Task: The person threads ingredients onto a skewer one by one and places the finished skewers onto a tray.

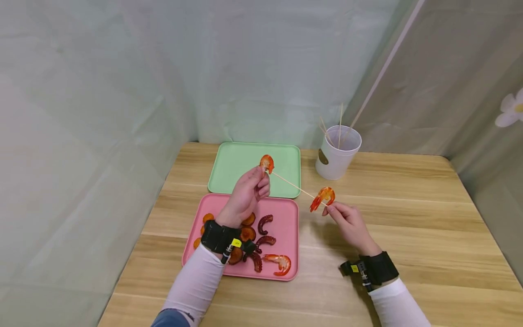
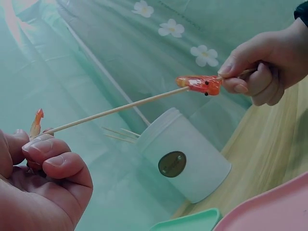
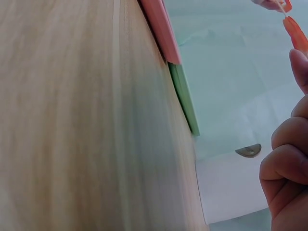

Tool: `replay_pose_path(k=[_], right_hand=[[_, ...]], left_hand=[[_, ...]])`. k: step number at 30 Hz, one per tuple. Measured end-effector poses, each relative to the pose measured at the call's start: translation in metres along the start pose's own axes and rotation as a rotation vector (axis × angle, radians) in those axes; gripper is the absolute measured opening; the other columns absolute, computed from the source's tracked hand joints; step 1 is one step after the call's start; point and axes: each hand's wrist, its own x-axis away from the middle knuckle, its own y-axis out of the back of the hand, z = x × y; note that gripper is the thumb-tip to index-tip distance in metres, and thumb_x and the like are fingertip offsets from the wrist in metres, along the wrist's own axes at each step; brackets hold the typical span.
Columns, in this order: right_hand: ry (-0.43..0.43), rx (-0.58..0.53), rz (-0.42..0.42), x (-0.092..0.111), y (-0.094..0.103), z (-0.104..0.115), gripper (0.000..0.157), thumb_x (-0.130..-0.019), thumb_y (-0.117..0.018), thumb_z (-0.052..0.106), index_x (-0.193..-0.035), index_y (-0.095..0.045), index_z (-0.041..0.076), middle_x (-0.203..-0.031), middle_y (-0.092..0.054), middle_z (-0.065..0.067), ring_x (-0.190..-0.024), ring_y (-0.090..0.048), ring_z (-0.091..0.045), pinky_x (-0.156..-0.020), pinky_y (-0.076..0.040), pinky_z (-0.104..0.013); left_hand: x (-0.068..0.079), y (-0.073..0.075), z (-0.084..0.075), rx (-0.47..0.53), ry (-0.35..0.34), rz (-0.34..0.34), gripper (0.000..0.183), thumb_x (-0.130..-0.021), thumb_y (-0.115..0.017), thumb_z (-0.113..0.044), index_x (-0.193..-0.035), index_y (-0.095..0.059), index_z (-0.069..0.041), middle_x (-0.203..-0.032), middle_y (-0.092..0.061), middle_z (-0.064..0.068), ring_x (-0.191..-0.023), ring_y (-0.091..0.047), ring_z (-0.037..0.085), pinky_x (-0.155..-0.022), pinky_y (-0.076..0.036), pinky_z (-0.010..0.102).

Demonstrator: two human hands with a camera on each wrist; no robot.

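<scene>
"Fingers, both hands?"

"Pinching. Left hand (image 1: 248, 193) has the left shrimp (image 1: 267, 162) between thumb and fingertips. Right hand (image 1: 347, 222) grips the skewer (image 1: 292, 184) just behind the right shrimp (image 1: 325, 194), other fingers curled."

"Skewer's where?"

"In the air, slanting between the hands. One hand per end, likely to keep thin wood steady and lined up. Tip inside the left shrimp? Can't tell, the hand covers it."

"Right shrimp?"

"Threaded, right by the fingertips; probably sits there so the middle stays bare."

"Trays?"

"Pink tray (image 1: 288, 218) nearer the person, probably for easy reach: octopus pieces (image 1: 266, 240), round slices (image 1: 247, 234), third shrimp (image 1: 287, 262). Green tray (image 1: 237, 159) just behind it. White cup (image 1: 337, 162) right of that, spare sticks (image 1: 340, 127) leaning up, ends easy to grab."
</scene>
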Motion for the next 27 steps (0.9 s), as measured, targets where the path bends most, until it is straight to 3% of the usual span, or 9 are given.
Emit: replay_pose_path(k=[8,15,23,27], right_hand=[[0.021,-0.005,0.007,0.001,0.001,-0.005,0.025,-0.104,-0.059,-0.008,-0.095,-0.075,0.010,-0.087,-0.070,-0.008,-0.070,-0.048,-0.010,-0.065,-0.038,-0.027],[0.021,0.021,0.008,0.001,0.000,-0.006,0.025,-0.104,-0.060,-0.007,-0.096,-0.076,0.010,-0.087,-0.071,-0.009,-0.071,-0.049,-0.010,-0.066,-0.038,-0.026],[0.022,0.035,0.019,0.000,0.001,-0.002,0.025,-0.106,-0.060,-0.004,-0.097,-0.076,0.013,-0.081,-0.068,-0.010,-0.066,-0.042,-0.007,-0.063,-0.037,-0.027],[0.027,0.053,0.018,0.001,-0.001,-0.002,0.024,-0.105,-0.061,-0.004,-0.098,-0.076,0.013,-0.081,-0.068,-0.008,-0.068,-0.043,-0.007,-0.065,-0.037,-0.026]], left_hand=[[0.000,-0.002,0.002,-0.048,-0.009,0.007,0.033,-0.118,-0.039,-0.032,-0.094,-0.039,-0.009,-0.077,-0.032,0.002,-0.064,-0.034,0.015,-0.069,-0.025,0.035],[-0.002,0.000,0.002,-0.116,-0.036,0.006,0.033,-0.118,-0.043,-0.029,-0.093,-0.039,-0.008,-0.076,-0.030,0.003,-0.063,-0.032,0.017,-0.065,-0.030,0.028],[-0.004,-0.007,0.002,-0.217,-0.086,-0.049,0.021,-0.118,-0.044,-0.023,-0.104,-0.041,-0.007,-0.077,-0.030,0.003,-0.063,-0.029,0.017,-0.063,-0.029,0.026],[-0.004,-0.015,0.003,-0.289,-0.120,-0.066,0.017,-0.118,-0.043,-0.020,-0.117,-0.045,-0.003,-0.081,-0.033,0.003,-0.066,-0.031,0.015,-0.062,-0.030,0.025]])
